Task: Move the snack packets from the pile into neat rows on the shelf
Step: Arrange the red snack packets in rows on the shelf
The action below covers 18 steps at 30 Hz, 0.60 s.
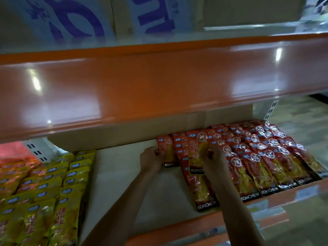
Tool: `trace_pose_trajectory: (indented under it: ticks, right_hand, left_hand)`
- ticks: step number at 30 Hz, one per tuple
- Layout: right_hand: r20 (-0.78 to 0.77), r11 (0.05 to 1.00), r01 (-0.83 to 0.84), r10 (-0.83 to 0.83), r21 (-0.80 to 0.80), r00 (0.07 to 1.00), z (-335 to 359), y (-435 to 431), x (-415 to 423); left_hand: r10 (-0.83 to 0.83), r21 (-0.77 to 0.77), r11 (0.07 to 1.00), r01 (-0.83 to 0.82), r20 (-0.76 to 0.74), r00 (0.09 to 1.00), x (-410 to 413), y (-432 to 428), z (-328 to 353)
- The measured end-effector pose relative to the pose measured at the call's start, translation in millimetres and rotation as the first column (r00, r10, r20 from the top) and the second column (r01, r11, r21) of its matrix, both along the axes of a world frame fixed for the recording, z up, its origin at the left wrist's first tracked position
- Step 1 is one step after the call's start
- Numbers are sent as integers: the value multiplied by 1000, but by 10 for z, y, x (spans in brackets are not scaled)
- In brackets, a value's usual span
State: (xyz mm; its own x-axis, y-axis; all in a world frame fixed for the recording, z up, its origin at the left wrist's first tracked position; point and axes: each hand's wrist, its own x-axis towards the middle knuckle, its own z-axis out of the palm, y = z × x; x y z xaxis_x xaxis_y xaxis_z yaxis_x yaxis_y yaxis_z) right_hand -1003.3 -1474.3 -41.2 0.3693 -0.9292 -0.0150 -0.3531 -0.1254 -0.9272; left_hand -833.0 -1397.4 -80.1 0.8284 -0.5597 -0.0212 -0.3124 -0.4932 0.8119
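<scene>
Red snack packets (pixel 262 157) marked KONCHEW lie in overlapping rows on the right half of the white shelf (pixel 124 183). My left hand (pixel 150 159) grips the left edge of a red packet (pixel 166 153) at the back of the shelf. My right hand (pixel 213 157) pinches another red packet (pixel 195 157) that lies on top of the leftmost row. More red packets (pixel 204 190) of that row run toward the front edge. Both forearms reach in from below.
Yellow snack packets (pixel 53 192) fill the left side of the shelf in rows. An orange upper shelf edge (pixel 159 86) hangs across the view above my hands. Cardboard boxes (pixel 159 128) stand behind the packets. A bare white strip lies between the yellow and red rows.
</scene>
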Motion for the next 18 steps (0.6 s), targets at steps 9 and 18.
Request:
trace_pose_trajectory:
  ticks: [9, 18]
  right_hand:
    - [11, 994, -106, 106, -11, 994, -29, -156, -6]
    - [60, 957, -276, 282, -84, 958, 36, -36, 204]
  left_hand:
    - [16, 266, 961, -78, 226, 974, -41, -94, 25]
    - [-178, -310, 943, 125, -149, 973, -402, -23, 383]
